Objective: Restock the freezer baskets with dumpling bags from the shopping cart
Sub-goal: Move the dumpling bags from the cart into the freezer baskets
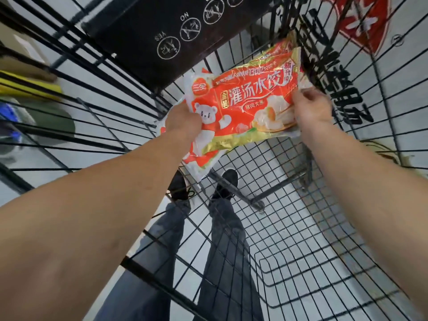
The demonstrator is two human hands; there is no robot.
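Observation:
An orange-red dumpling bag (250,98) with a white bear and gold trim is held inside the black wire shopping cart (301,228). My left hand (183,122) grips the bag's left end, fingers curled round it. My right hand (312,107) pinches its right end. A second bag of the same kind (203,158) shows under the first, partly hidden by it and by my left hand. Whether the bags touch the cart floor I cannot tell.
The cart's black child-seat flap (166,35) with white pictograms rises behind the bags. Wire walls close in on the left and right. Through the mesh floor I see my legs and dark shoes (228,181) on white tiles. Blurred goods (27,89) lie at the left.

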